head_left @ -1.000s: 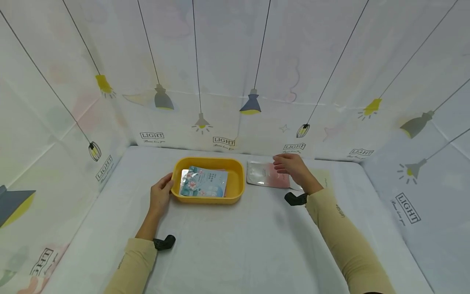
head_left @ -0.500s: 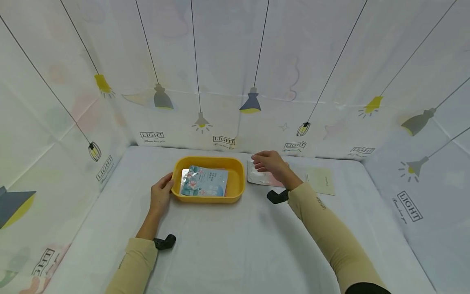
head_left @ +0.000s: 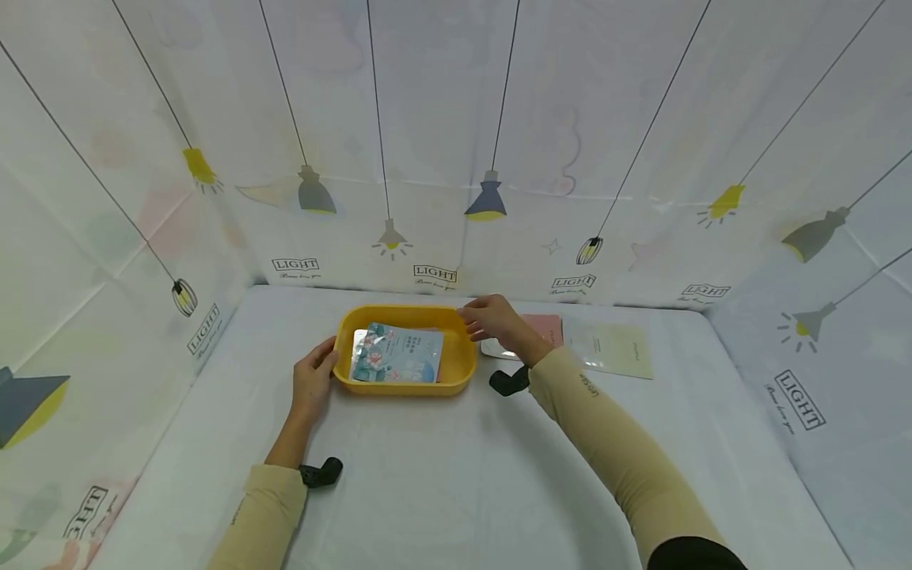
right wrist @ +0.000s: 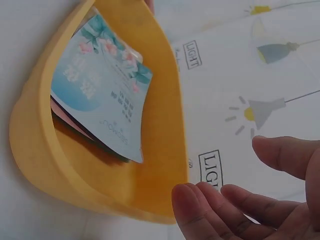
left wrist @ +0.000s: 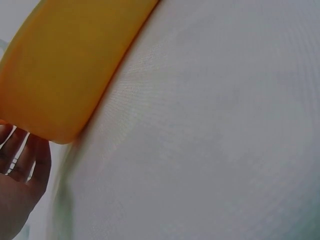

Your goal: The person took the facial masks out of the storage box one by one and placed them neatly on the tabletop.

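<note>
A yellow plastic tray (head_left: 399, 389) holds a small pile of flat sachets. On top lies a blue floral sachet (head_left: 406, 352); silver and pink edges show from under it. My left hand (head_left: 312, 380) is at the tray's left end, its nearly straight fingers (left wrist: 41, 160) against the end wall with the tips hidden by it. At the right end my right hand (head_left: 495, 321) hovers beside the rim, thumb apart from the fingers and nothing between them. A pink and silver sachet (head_left: 545, 326) lies partly hidden by that hand and wrist.
To the right of the pink sachet lies a pale yellow and whitish sachet (head_left: 627, 352). The white-covered table (head_left: 427, 483) meets a printed curtain (head_left: 435, 142) at the back and sides. Each wrist wears a black camera mount (head_left: 322, 473).
My right hand has moved left, from above the pink sachet to the tray's right rim, uncovering the pale yellow sachet. My left hand and the tray have stayed in place.
</note>
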`<state>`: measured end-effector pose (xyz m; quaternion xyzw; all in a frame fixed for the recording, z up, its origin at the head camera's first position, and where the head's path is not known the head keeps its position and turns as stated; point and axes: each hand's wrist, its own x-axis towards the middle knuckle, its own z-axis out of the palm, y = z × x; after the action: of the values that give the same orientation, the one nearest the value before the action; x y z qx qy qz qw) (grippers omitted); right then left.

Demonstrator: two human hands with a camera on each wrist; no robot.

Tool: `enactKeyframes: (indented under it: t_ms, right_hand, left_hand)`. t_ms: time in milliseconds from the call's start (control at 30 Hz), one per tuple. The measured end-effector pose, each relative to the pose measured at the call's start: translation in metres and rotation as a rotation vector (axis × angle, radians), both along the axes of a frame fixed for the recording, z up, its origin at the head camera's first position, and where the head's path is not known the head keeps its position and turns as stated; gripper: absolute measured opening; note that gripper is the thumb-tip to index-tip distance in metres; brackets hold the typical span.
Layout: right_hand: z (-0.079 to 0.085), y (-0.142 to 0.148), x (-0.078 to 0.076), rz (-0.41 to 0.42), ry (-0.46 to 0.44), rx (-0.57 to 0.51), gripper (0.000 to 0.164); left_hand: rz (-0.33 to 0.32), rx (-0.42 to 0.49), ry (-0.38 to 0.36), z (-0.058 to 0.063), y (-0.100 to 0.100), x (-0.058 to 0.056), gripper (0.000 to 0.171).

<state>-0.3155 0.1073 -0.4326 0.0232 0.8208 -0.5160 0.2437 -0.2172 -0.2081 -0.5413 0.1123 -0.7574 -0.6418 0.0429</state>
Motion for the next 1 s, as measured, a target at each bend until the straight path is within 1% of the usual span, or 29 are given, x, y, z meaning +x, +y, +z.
enactKeyframes:
  t_ms: [200, 333, 467, 533, 633, 800, 900, 1000]
  right_hand:
    - [-0.005, -0.014, -0.002, 0.016, 0.011, 0.028, 0.043]
    - [-0.009, -0.023, 0.000, 0.028, -0.018, 0.051, 0.046]
    - [-0.016, -0.031, 0.003, 0.031, -0.044, 0.058, 0.046]
    - [-0.020, -0.035, 0.004, 0.044, -0.041, 0.063, 0.043]
    - [-0.026, -0.040, 0.006, 0.062, -0.037, 0.100, 0.038]
    - [-0.033, -0.050, 0.010, 0.058, -0.034, 0.198, 0.029]
    - [-0.037, -0.054, 0.012, 0.049, -0.031, 0.241, 0.028]
    - [-0.039, -0.057, 0.013, 0.028, -0.027, 0.259, 0.029]
  left_hand:
    - [-0.008, 0.004, 0.003, 0.002, 0.000, 0.000, 0.044]
    - [-0.006, 0.008, -0.001, 0.001, 0.000, -0.001, 0.044]
    - [-0.006, 0.010, -0.008, 0.001, 0.000, 0.000, 0.045]
    - [-0.005, 0.012, -0.009, 0.000, -0.001, 0.000, 0.045]
    - [-0.003, 0.013, -0.005, 0.000, -0.001, 0.000, 0.045]
    - [0.000, 0.015, 0.002, 0.000, 0.000, 0.000, 0.044]
    - [0.000, 0.016, -0.002, 0.001, 0.000, 0.000, 0.044]
    - [0.002, 0.020, -0.009, 0.001, 0.000, 0.000, 0.044]
